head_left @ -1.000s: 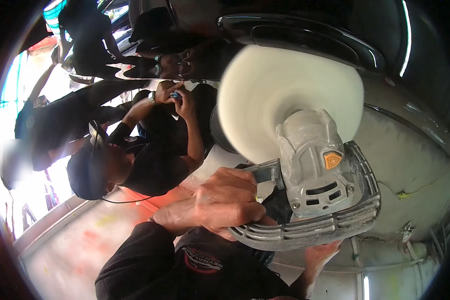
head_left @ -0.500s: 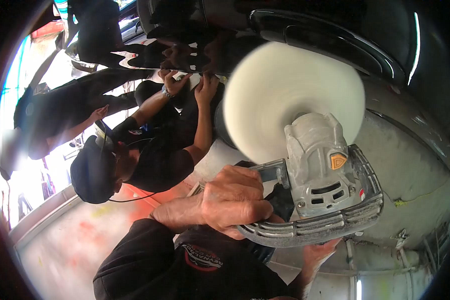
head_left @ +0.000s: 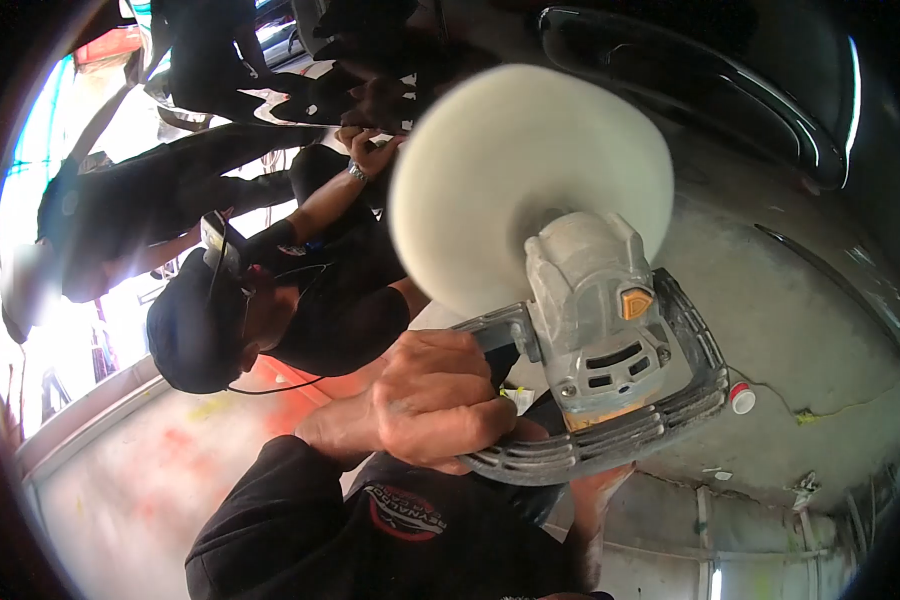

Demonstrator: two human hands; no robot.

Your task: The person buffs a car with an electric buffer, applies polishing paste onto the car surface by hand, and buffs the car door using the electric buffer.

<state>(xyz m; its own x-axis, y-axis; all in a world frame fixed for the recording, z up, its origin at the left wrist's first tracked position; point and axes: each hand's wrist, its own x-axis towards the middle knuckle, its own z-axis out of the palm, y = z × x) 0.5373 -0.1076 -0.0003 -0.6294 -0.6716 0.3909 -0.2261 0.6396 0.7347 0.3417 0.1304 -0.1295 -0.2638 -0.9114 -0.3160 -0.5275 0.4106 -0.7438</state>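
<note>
My left hand (head_left: pixel 445 405) is wrapped round the black D-shaped handle of a grey polisher (head_left: pixel 590 310). A large, pale round pad (head_left: pixel 530 170) on its front looks blurred by spinning. The pad is in front of a glossy dark vehicle panel (head_left: pixel 730 60); contact between them is not clear. My right hand (head_left: pixel 602 485) is below and behind the polisher; only its wrist side shows and its fingers are hidden.
A co-worker (head_left: pixel 340 315) in a black cap is close on the left, a hand against the dark panel. Another person (head_left: pixel 130 210) stands farther left. A red and white round object (head_left: pixel 741 397) lies on the grey floor (head_left: pixel 790 340).
The polisher and my left hand have shifted left and the pad slightly up in view. More of the panel shows right of the pad. The co-worker's hands have moved to the panel.
</note>
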